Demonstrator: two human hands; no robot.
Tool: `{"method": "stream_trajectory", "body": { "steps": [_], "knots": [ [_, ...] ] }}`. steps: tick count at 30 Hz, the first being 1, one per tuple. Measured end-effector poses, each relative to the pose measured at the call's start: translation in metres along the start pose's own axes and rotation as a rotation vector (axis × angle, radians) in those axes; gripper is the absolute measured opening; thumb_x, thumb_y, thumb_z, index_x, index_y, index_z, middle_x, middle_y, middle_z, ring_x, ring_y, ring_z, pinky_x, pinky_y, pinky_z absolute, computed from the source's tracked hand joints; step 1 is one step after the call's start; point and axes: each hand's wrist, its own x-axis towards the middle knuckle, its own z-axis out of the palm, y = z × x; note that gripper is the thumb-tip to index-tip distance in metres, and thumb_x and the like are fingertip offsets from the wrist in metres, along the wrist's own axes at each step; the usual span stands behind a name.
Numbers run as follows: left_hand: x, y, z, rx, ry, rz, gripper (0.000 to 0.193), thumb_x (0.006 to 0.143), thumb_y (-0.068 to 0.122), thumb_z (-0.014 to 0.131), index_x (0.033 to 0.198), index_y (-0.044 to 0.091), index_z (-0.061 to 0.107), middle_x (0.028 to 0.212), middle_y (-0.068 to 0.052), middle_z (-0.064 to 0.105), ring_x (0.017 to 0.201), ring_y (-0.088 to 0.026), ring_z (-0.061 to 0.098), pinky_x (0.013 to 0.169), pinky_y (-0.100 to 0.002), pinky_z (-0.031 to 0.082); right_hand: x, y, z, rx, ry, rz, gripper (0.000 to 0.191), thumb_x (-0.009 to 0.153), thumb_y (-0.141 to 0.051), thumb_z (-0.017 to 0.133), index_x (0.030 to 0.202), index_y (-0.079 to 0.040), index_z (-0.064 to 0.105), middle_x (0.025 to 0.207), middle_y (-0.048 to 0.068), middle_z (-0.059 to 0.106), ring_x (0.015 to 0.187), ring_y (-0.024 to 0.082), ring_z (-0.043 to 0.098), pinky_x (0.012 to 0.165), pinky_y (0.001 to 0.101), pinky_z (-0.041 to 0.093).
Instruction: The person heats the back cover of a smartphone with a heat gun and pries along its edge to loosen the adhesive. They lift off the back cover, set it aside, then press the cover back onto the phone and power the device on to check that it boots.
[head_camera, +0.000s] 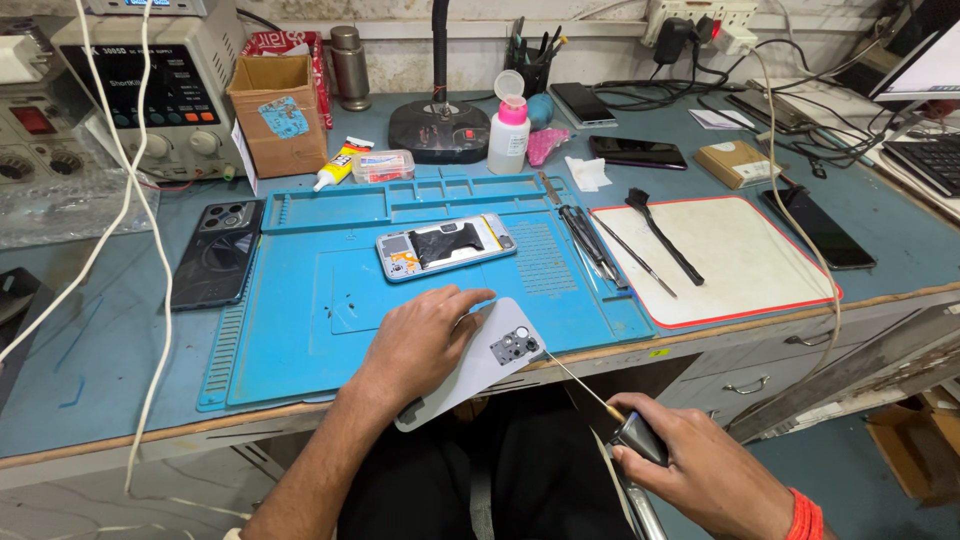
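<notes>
White phone back cover (478, 362) lies under left hand (420, 345) fingers, spread flat; right hand (700, 465) fingers pinch a screwdriver (612, 412).

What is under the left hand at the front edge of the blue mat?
The left hand presses on a white phone back cover, camera cutout showing, lying on the blue mat. The cover's middle is hidden beneath the palm.

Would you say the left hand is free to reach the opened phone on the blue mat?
Probably not freely: the left hand is pressing down the white back cover. The opened phone lies just beyond it on the blue mat, with nothing between.
</notes>
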Motion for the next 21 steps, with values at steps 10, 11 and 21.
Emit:
{"method": "stream_trajectory", "body": {
  "steps": [10,11,21],
  "knots": [
    [-0.0005,-0.0010,-0.0001,0.000,0.012,0.011,0.032,0.096,0.024,0.060,0.126,0.017,0.068,0.090,-0.007,0.067,0.092,-0.028,0.067,0.077,-0.045,0.053,0.0024,0.0034,0.0056,0.033,0.050,-0.103,0.064,0.083,-0.042,0.072,0.140,-0.019,0.056,0.074,0.018,0.071,0.075,0.035,0.069,0.074,0.0422,0.053],
    [-0.0003,-0.0009,0.0000,-0.001,0.013,0.014,0.032,0.096,0.024,0.060,0.126,0.017,0.068,0.091,-0.007,0.067,0.092,-0.028,0.067,0.077,-0.045,0.053,0.0024,0.0027,0.0063,0.044,0.063,-0.127,0.064,0.082,-0.041,0.073,0.140,-0.018,0.057,0.073,0.018,0.071,0.074,0.035,0.069,0.072,0.0423,0.054],
    [-0.0009,0.0003,-0.0011,-0.003,0.013,0.009,0.032,0.096,0.025,0.061,0.126,0.017,0.068,0.090,-0.007,0.067,0.091,-0.028,0.067,0.077,-0.045,0.053,0.0011,-0.0030,0.0087,0.055,0.053,-0.124,0.063,0.082,-0.041,0.075,0.138,-0.019,0.058,0.077,0.019,0.071,0.070,0.036,0.068,0.069,0.0433,0.053]
  ]
}}
